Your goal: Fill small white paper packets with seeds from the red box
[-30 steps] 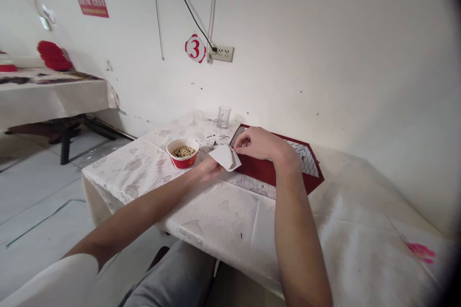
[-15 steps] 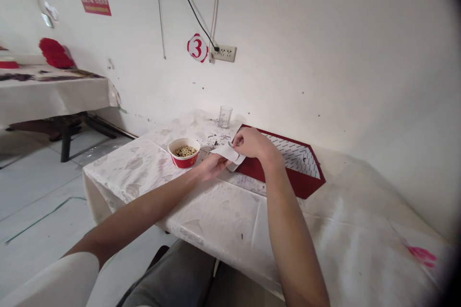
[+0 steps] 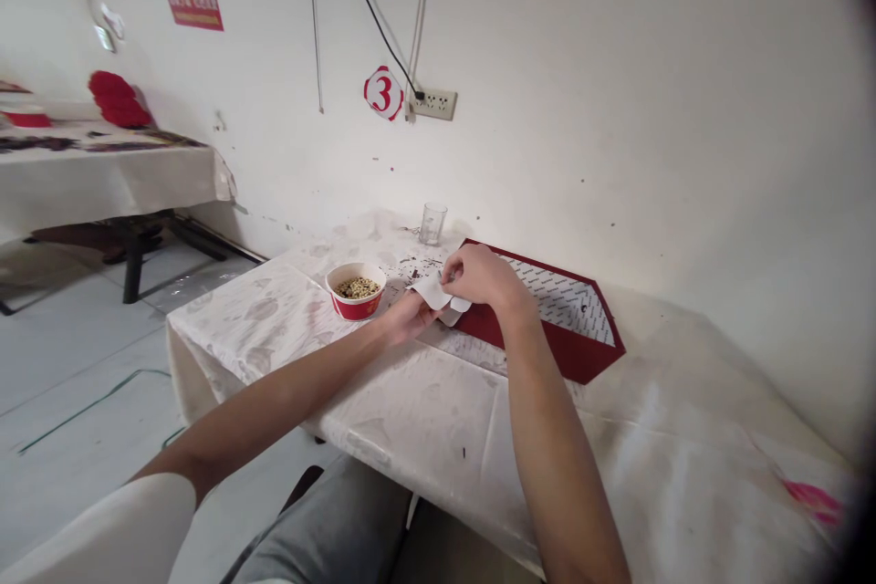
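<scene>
My left hand point(image 3: 411, 315) is closed around the lower left part of a white sheet of paper point(image 3: 430, 292), palm turned up under it. Over the same sheet, my right hand point(image 3: 475, 276) pinches at the paper's upper edge with thumb and fingers; the fingertips are partly hidden. Beneath and behind my right hand lies a dark red box point(image 3: 561, 351) with a white printed lining. A red and white paper bowl point(image 3: 356, 301) holding small pale beads or beans stands left of my left hand.
Behind the hands stands a clear glass point(image 3: 433, 224), with dark crumbs scattered near it. A white patterned cloth point(image 3: 383, 411) covers the table. A socket strip point(image 3: 436, 103) is on the wall; another cloth-covered table point(image 3: 116, 173) stands at the left.
The view has shifted slightly, so everything sits a little further right. Both hands stay on the paper, whose right part now curls or folds more near my right fingers.
</scene>
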Tool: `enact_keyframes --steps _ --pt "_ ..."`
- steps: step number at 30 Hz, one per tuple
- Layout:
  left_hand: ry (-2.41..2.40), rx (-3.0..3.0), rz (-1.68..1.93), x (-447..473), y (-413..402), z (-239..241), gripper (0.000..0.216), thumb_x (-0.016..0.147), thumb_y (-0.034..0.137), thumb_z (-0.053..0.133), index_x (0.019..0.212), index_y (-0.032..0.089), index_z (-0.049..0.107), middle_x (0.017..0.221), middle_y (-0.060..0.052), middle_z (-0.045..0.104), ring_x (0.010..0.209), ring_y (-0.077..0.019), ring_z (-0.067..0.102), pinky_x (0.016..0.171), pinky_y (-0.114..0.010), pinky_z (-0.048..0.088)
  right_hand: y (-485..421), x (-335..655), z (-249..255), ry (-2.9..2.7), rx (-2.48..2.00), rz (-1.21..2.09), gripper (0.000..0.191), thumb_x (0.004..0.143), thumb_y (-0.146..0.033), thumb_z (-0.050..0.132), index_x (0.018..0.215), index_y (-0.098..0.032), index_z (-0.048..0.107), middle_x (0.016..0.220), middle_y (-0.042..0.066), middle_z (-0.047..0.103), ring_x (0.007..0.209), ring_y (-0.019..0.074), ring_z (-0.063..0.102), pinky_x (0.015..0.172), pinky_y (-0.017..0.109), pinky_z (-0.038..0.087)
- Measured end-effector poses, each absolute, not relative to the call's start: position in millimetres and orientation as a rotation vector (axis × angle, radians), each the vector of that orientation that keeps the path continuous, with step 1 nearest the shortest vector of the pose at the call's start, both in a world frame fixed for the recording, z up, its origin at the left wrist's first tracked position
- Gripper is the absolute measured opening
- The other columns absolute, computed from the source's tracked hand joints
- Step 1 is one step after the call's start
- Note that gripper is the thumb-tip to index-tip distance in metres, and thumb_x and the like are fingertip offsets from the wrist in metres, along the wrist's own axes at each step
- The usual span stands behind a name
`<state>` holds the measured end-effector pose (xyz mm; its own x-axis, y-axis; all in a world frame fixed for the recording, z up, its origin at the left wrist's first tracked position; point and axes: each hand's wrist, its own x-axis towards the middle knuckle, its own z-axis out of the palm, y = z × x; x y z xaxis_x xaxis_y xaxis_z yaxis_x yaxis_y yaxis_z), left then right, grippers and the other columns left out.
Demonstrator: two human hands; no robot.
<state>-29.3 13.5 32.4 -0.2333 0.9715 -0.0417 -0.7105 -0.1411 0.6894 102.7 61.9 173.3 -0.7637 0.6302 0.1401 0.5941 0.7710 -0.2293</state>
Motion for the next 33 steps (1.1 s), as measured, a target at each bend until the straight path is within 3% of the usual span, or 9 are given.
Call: enact_keyframes --steps 8,15,20,33 --pt "0.657 0.414 1.702 -29.4 16.4 33.0 0.021 0.097 0.009 0.056 0.107 0.017 0.073 0.095 -0.004 0.079 0.086 -0.0132 0.073 0.085 -0.022 0.058 58.8 106.5 179.5 -2.700 -0.981 0.292 0.026 0.074 -0.012 0.067 0.085 -0.030 0.082 0.091 -0.002 0.077 0.074 0.0143 0.062 0.061 0.026 0.038" --pt "0.619 0.554 1.745 -25.6 13.8 33.1 0.020 0.092 0.009 0.064 0.107 0.019 0.073 0.108 -0.006 0.078 0.098 -0.0166 0.074 0.092 -0.028 0.059 61.2 100.0 171.0 -2.728 -1.014 0.159 0.018 0.071 -0.016 0.074 0.084 -0.028 0.077 0.093 0.000 0.075 0.077 0.0162 0.063 0.065 0.027 0.039" --pt "0.625 0.531 1.760 -27.8 14.8 33.8 0.014 0.092 0.011 0.066 0.102 0.018 0.073 0.105 -0.005 0.078 0.094 -0.0151 0.074 0.090 -0.026 0.060 60.3 99.1 171.3 -2.712 -0.959 0.149 0.015 0.074 -0.021 0.074 0.087 -0.028 0.077 0.094 0.000 0.075 0.077 0.0155 0.062 0.064 0.027 0.038" --pt "0.635 0.622 1.659 -24.9 6.2 43.0 0.025 0.095 0.017 0.052 0.103 0.015 0.076 0.105 -0.010 0.080 0.099 -0.0242 0.076 0.088 -0.034 0.061 67.4 98.1 166.5 -2.796 -0.937 0.202 0.010 0.075 -0.024 0.074 0.082 -0.028 0.080 0.090 0.000 0.075 0.074 0.0150 0.063 0.061 0.026 0.037"
